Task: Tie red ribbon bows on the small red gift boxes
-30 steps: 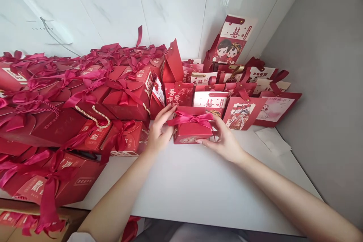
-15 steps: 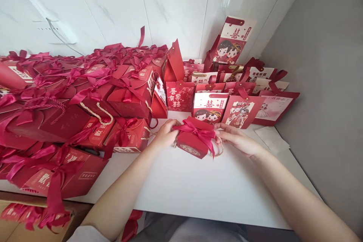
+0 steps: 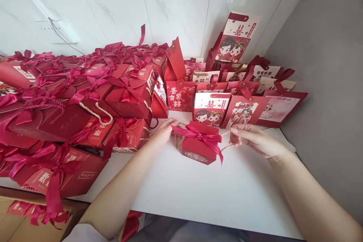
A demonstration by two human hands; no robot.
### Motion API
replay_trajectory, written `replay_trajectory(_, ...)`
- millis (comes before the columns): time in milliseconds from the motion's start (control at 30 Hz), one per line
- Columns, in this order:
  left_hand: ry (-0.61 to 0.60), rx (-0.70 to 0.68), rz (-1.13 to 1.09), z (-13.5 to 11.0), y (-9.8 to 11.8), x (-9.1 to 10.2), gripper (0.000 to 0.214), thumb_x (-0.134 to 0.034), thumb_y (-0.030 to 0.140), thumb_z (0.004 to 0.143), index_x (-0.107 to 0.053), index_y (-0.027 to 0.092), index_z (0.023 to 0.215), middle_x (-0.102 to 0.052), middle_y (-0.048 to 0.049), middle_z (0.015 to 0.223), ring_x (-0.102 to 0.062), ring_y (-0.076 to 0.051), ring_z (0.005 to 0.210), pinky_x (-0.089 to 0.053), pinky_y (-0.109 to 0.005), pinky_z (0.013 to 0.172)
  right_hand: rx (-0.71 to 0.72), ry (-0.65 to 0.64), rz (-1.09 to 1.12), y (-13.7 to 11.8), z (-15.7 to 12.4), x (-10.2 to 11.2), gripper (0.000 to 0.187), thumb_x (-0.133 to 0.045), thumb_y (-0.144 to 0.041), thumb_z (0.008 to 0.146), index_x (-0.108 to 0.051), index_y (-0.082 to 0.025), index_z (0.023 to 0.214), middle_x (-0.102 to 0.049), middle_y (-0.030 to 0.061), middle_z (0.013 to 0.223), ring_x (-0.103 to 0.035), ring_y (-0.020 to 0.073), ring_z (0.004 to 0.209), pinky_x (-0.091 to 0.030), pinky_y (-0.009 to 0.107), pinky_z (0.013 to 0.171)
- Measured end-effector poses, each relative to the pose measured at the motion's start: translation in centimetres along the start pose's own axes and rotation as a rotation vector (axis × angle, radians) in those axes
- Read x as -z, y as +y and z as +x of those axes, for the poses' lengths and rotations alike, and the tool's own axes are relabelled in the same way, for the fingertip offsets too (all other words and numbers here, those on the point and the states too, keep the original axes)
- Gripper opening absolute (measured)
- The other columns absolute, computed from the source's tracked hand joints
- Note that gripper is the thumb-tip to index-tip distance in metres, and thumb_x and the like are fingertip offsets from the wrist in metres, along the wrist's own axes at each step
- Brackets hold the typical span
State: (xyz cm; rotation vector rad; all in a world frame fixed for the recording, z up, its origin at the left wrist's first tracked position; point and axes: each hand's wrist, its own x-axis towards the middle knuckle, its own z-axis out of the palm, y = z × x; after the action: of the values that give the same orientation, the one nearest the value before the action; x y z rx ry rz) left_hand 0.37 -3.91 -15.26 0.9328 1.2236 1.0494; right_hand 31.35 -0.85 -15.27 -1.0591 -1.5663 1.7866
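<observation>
A small red gift box (image 3: 198,154) with a magenta ribbon bow (image 3: 202,137) sits in front of me, between my two hands. Twisted cream rope handles come out at both its sides. My right hand (image 3: 252,138) pinches the right rope handle (image 3: 226,146) and draws it out from the box. On the other side, my left hand (image 3: 165,134) has its fingers closed at the left rope handle (image 3: 182,123), close to the ribbon's left end. Its fingertips are partly hidden behind the ribbon.
Stacked red gift boxes (image 3: 56,117) with magenta bows fill the left side. Upright red and white gift bags (image 3: 211,109) stand close behind my hands. Below the table edge at lower left is a cardboard box (image 3: 17,227). The white table (image 3: 221,196) meets a grey wall (image 3: 326,94) at right.
My right hand has moved right, now pulling the right rope handle outward. My left hand has shifted slightly left off the box side to the left handle. The box has moved slightly right and nearer me.
</observation>
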Motion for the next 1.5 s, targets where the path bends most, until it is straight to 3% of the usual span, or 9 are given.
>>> replay_trajectory(167,0.0,0.025,-0.278,-0.6,1.7,0.9,0.026,-0.073,0.031,0.074,-0.056,0.019,0.089,-0.035,0.0093,0.057,-0.03,-0.004,0.041,-0.024,-0.014,0.039,0.033,0.158,0.23,-0.6,-0.5,0.5,0.048,-0.072,-0.056,0.084,-0.049,-0.022,0.058,-0.043,-0.0023,0.057,-0.042,0.0132,0.052,-0.039,0.03,0.053)
replay_trajectory(300,-0.03,-0.021,-0.599,-1.4,2.9,1.2,0.018,-0.068,0.019,0.075,-0.06,0.016,0.091,-0.045,0.0071,0.059,-0.031,-0.002,0.038,-0.024,-0.013,0.036,0.052,0.267,0.267,-0.9,-0.9,1.3,0.042,-0.069,-0.052,0.087,-0.05,-0.023,0.065,-0.034,-0.0051,0.055,-0.027,0.01,0.045,-0.024,0.027,0.043)
replay_trajectory(467,0.044,-0.059,-0.64,-1.3,3.1,1.2,0.017,-0.065,0.009,0.075,-0.059,0.017,0.089,-0.056,0.0054,0.068,-0.03,0.0,0.035,-0.023,-0.012,0.033,0.065,0.391,0.234,-1.8,-1.7,1.9,0.038,-0.072,-0.052,0.085,-0.053,-0.024,0.068,-0.029,-0.0063,0.054,-0.025,0.0093,0.044,-0.021,0.028,0.042)
replay_trajectory(767,0.165,-0.052,-0.509,-1.0,3.1,1.0,0.018,-0.064,0.01,0.072,-0.053,0.019,0.083,-0.054,0.0067,0.063,-0.023,0.0,0.034,-0.016,-0.014,0.034,0.085,0.569,0.192,-2.7,-3.0,2.9,0.04,-0.077,-0.046,0.081,-0.052,-0.024,0.059,-0.028,-0.0051,0.05,-0.029,0.0094,0.041,-0.022,0.031,0.043)
replay_trajectory(967,0.201,-0.137,-0.421,-1.0,3.0,1.4,0.02,-0.067,0.014,0.069,-0.053,0.019,0.082,-0.052,0.0078,0.064,-0.02,-0.001,0.036,-0.014,-0.016,0.036,-0.025,0.425,0.036,-1.4,-2.4,3.0,0.04,-0.076,-0.054,0.079,-0.056,-0.024,0.062,-0.039,-0.0037,0.048,-0.038,0.0118,0.043,-0.034,0.029,0.043)
replay_trajectory(1133,0.384,-0.273,0.207,-0.4,1.6,1.7,0.015,-0.067,0.03,0.08,-0.067,0.02,0.091,-0.066,-0.0028,0.095,-0.06,-0.011,0.073,-0.047,-0.02,0.062,-0.028,0.387,-0.499,-1.0,-1.6,1.3,0.04,-0.06,-0.064,0.09,-0.066,-0.025,0.089,-0.071,0.006,0.095,-0.066,0.0244,0.086,-0.054,0.039,0.075)
replay_trajectory(1267,0.05,-0.437,0.63,-1.0,1.1,1.2,0.049,-0.061,0.049,0.091,-0.061,0.024,0.133,-0.052,-0.0103,0.147,-0.043,-0.03,0.141,-0.034,-0.042,0.118,0.226,0.367,-0.636,-0.7,-1.3,-0.6,0.039,-0.059,-0.058,0.094,-0.062,-0.027,0.117,-0.067,0.0083,0.124,-0.065,0.0293,0.111,-0.053,0.046,0.096)
replay_trajectory(1367,-0.287,-0.314,0.653,-1.4,0.4,0.7,0.095,-0.073,0.053,0.082,-0.026,0.026,0.159,-0.033,-0.0133,0.163,-0.033,-0.035,0.15,-0.029,-0.049,0.122,0.378,0.123,-0.602,0.2,-0.9,-2.0,0.077,-0.073,-0.053,0.086,-0.038,-0.03,0.151,-0.047,0.0106,0.154,-0.052,0.0329,0.136,-0.047,0.051,0.112)
replay_trajectory(1500,-0.381,-0.353,0.657,-1.1,-1.1,0.1,0.111,-0.082,0.048,0.075,-0.014,0.027,0.161,-0.028,-0.0136,0.165,-0.03,-0.036,0.151,-0.031,-0.052,0.122,0.392,0.033,-0.616,2.2,0.0,-3.5,0.112,-0.078,-0.05,0.082,-0.003,-0.031,0.163,-0.023,0.0121,0.168,-0.037,0.0357,0.148,-0.038,0.057,0.119)
